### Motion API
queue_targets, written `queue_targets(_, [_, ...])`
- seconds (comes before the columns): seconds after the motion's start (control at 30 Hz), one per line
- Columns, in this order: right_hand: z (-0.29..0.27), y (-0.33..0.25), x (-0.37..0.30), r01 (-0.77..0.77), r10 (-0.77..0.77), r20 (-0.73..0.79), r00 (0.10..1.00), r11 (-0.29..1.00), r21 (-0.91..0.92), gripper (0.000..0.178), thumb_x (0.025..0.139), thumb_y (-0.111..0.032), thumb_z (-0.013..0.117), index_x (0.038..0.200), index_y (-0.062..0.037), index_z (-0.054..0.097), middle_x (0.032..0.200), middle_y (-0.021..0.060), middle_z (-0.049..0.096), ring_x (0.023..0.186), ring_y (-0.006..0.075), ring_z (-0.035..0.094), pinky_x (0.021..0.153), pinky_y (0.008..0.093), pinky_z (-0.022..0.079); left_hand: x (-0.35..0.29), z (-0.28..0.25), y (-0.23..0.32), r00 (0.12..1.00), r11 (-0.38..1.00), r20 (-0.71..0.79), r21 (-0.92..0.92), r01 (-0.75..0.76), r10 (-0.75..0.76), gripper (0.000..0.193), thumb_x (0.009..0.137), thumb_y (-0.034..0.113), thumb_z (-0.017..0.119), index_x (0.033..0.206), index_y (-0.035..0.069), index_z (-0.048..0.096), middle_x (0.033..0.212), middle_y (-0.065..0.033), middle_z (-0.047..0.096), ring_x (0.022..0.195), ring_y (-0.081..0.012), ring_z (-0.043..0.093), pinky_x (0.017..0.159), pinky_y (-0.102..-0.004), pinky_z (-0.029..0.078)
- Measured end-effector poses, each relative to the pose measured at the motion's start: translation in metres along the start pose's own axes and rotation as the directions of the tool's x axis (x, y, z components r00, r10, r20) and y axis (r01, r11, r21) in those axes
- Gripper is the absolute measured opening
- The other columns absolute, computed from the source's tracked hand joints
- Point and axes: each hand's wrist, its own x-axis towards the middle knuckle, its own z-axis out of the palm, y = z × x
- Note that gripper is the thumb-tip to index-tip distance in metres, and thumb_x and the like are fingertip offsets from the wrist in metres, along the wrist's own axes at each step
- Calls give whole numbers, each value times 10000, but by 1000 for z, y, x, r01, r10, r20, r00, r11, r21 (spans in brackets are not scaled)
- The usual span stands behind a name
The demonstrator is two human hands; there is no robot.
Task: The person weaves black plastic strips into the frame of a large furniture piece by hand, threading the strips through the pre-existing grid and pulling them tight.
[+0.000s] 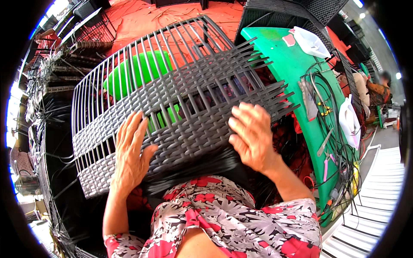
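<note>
A large grey panel of woven flat strips (180, 139) lies tilted across in front of me. Two bands are tightly woven, with bare parallel rods between them and at the far side. Loose strip ends (279, 99) stick out on its right. My left hand (131, 148) lies over the near woven band at the left, fingers stretched out and thumb apart. Above the near band at the right is my right hand (253, 137), its fingers spread and slightly bent, gripping nothing. Whether its fingertips touch the weave I cannot tell.
A green table (279, 47) on the right carries a white tray (310, 43), black strips (329, 88), a white bag (349, 122), a knife (325, 142) and pink-handled scissors (325, 168). Bright green shapes (140, 71) show beneath the rods. A person (379, 91) is at far right.
</note>
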Motion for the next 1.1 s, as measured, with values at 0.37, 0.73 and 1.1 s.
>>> queue_targets(0.37, [40,184,150,-256,259,74,963,966,-44,252,836,-166,513,1025,-28,606,944,172,636,901,330,600,810,394,456,152,89,-32,993,995,59,-14,-102,103,462,899,245,521,1260,-29,435,1318,-221,418,1227,-371,380,1015,-440,298])
queue_targets(0.73, [69,199,177,-500,672,407,618,736,-457,340,736,-381,622,851,-69,697,837,165,669,878,341,623,842,480,413,147,113,-39,995,995,-77,-69,-70,65,444,880,276,545,1212,-12,480,1218,-164,511,1125,-323,470,968,-420,324])
queue_targets(1.1, [73,235,166,-824,803,416,427,535,-186,462,682,-320,747,944,49,650,977,183,653,918,272,608,778,385,457,86,47,-93,983,984,-183,-179,-3,-31,342,798,148,652,1107,14,592,1163,-188,567,1084,-335,535,925,-385,416])
